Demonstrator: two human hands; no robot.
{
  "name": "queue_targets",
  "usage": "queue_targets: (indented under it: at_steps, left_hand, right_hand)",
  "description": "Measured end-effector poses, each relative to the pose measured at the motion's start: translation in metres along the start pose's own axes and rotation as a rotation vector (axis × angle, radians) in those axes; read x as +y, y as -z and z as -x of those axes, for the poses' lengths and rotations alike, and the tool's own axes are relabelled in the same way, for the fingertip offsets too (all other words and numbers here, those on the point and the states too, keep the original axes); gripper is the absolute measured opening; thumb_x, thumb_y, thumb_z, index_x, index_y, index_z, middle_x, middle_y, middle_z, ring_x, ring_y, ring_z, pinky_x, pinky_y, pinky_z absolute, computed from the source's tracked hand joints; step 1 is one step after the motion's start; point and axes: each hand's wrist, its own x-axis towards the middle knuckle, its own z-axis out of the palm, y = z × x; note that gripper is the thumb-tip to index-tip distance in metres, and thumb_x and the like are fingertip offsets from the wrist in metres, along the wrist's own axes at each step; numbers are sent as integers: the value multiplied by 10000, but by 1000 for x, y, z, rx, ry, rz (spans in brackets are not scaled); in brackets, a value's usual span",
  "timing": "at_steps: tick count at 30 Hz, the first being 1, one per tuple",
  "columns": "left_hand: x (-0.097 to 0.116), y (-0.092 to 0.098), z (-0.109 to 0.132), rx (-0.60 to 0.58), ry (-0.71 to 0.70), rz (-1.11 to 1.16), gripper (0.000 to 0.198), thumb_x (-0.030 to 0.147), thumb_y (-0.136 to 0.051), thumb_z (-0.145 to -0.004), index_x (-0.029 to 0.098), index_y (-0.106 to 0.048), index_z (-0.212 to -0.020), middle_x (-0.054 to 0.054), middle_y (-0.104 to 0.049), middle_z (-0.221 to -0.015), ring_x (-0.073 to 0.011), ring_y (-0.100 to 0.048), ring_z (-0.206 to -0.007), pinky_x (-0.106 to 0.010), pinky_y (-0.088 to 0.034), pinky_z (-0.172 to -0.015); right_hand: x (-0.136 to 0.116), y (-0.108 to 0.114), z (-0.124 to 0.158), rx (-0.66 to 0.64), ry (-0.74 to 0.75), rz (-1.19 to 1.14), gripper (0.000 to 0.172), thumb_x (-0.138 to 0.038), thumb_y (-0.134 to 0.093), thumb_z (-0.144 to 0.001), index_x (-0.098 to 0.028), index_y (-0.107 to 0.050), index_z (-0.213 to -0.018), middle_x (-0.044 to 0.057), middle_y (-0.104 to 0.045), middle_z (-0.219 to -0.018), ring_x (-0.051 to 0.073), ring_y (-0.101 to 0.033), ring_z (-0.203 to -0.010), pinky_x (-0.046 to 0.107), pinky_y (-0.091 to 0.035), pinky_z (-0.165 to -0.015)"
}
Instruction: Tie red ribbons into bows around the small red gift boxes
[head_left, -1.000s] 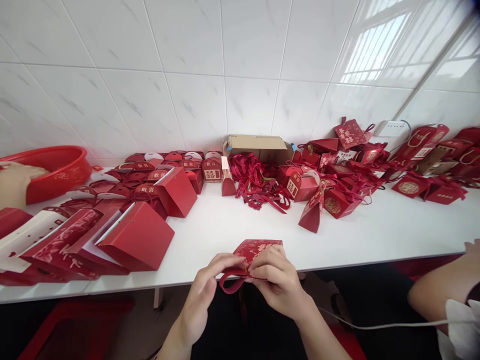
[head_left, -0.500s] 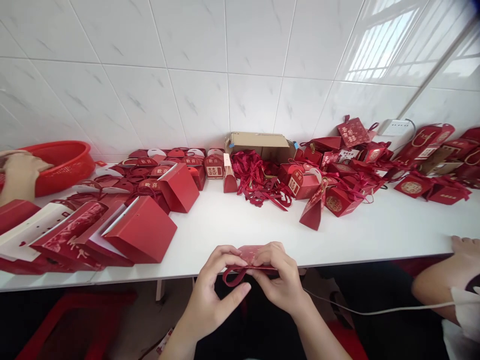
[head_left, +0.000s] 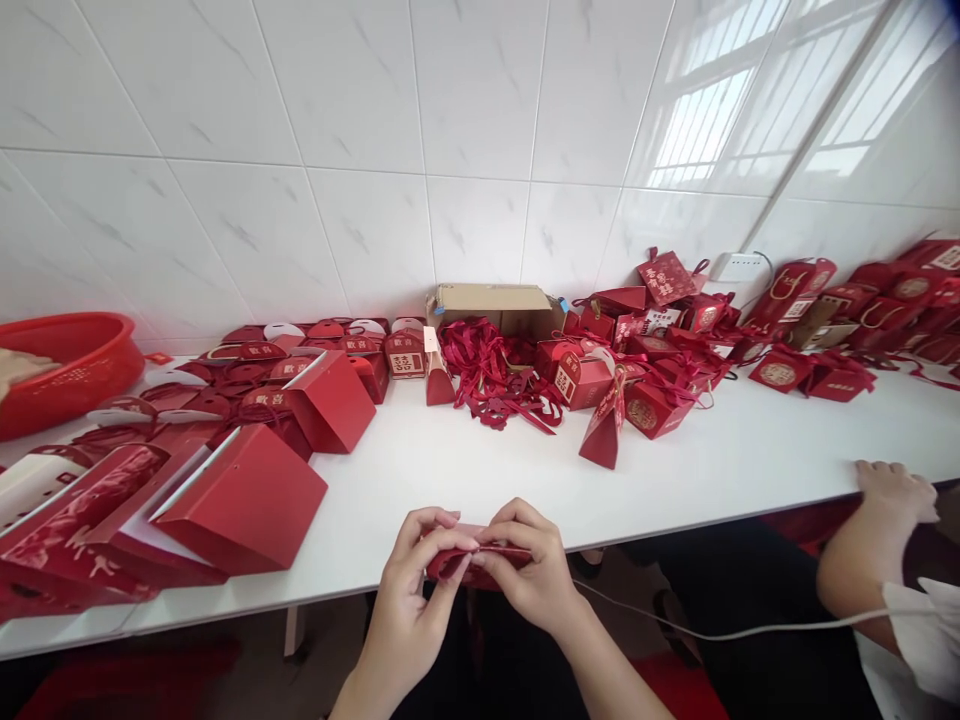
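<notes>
At the table's front edge, both hands are closed on a small red gift box [head_left: 471,531], much of it hidden behind the fingers. My left hand [head_left: 415,590] pinches a dark red ribbon [head_left: 451,566] on the near side of the box, thumb against fingertips. My right hand [head_left: 529,575] grips the box from the right, its thumb beside the ribbon. Whether a knot is there cannot be seen.
A pile of red ribbons [head_left: 480,362] spills from an open cardboard box [head_left: 491,297]. Red gift boxes [head_left: 334,402] crowd the left, near a red basin [head_left: 71,360]. More boxes [head_left: 660,408] lie right. Another person's hand [head_left: 895,490] rests at the table's right edge.
My left thumb has closed up to the fingers and now pinches the ribbon, which hung as an open loop before. The view has turned slightly right, and the hand at the basin has left it.
</notes>
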Motion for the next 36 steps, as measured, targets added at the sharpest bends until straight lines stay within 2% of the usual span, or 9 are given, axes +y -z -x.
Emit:
queue_targets:
  at_steps: [11, 15, 19, 23, 27, 29, 30, 33, 36]
  left_hand:
    - [9, -2, -7, -11, 80, 119, 104, 248, -548, -880, 249, -651, -893, -76, -519, -1066, -259, -440, -1267, -342, -457, -989]
    - [2, -11, -10, 89, 89, 161, 97, 264, -567, -868, 244, -650, -915, -74, -523, -1044, -244, -437, -1258, -324, -455, -983]
    - [-8, -18, -19, 196, 91, 205, 112, 277, -603, -840, 229, -649, -929, -75, -517, -1054, -237, -475, -1203, -315, -481, -943]
    - [-11, -13, -34, 109, 95, 289, 234, 280, -617, -827, 218, -634, -1052, -95, -554, -1112, -247, -513, -1170, -342, -465, -961]
    - [-25, -8, -68, 80, 142, 344, 327, 314, -566, -848, 209, -564, -1158, -111, -582, -1213, -248, -514, -1198, -371, -440, -986]
    - [-42, -11, -97, 99, 212, 189, 231, 327, -529, -861, 183, -606, -1025, -102, -630, -1131, -237, -557, -1146, -351, -463, -948]
    - [-53, -15, -113, 60, 261, 37, 223, 343, -501, -872, 174, -620, -957, -90, -660, -1054, -227, -604, -1060, -342, -489, -899]
    - [-89, -33, -163, -8, 274, -114, 169, 303, -564, -838, 156, -646, -850, -67, -692, -894, -205, -650, -866, -342, -521, -825]
    - [-118, -50, -204, -12, 264, -305, 197, 305, -566, -877, 135, -636, -947, -72, -665, -959, -187, -633, -860, -378, -526, -809]
  right_hand:
    - [2, -3, -2, 22, -50, -39, 85, -213, -664, -780, -188, -737, -816, 40, -616, -730, 140, -604, -616, 249, -504, -534]
    - [11, -2, -5, 35, -54, -28, 86, -273, -692, -771, -189, -696, -794, 27, -631, -735, 150, -615, -657, 268, -512, -598]
    - [29, 5, 8, 14, -145, 56, 215, -258, -714, -729, -192, -598, -897, 19, -660, -820, 168, -629, -733, 286, -523, -680]
    - [54, 22, 37, 14, -169, 209, 464, -259, -727, -719, -203, -536, -1139, 79, -644, -1080, 240, -623, -997, 361, -520, -867]
    - [75, 41, 52, 106, -187, 358, 549, -289, -722, -743, -229, -480, -1232, 89, -624, -1160, 264, -612, -1060, 378, -525, -887]
    - [81, 49, 53, 159, -204, 427, 545, -310, -723, -743, -234, -474, -1222, 87, -633, -1124, 266, -626, -1015, 381, -540, -846]
    - [84, 53, 52, 181, -209, 454, 542, -325, -727, -737, -235, -476, -1208, 85, -636, -1098, 266, -632, -984, 382, -545, -821]
    - [93, 62, 50, 242, -203, 508, 532, -360, -750, -704, -237, -492, -1152, 81, -630, -1024, 267, -632, -904, 387, -550, -754]
    - [105, 68, 44, 367, -197, 568, 559, -381, -803, -624, -230, -522, -1082, 57, -601, -892, 241, -605, -748, 370, -542, -635]
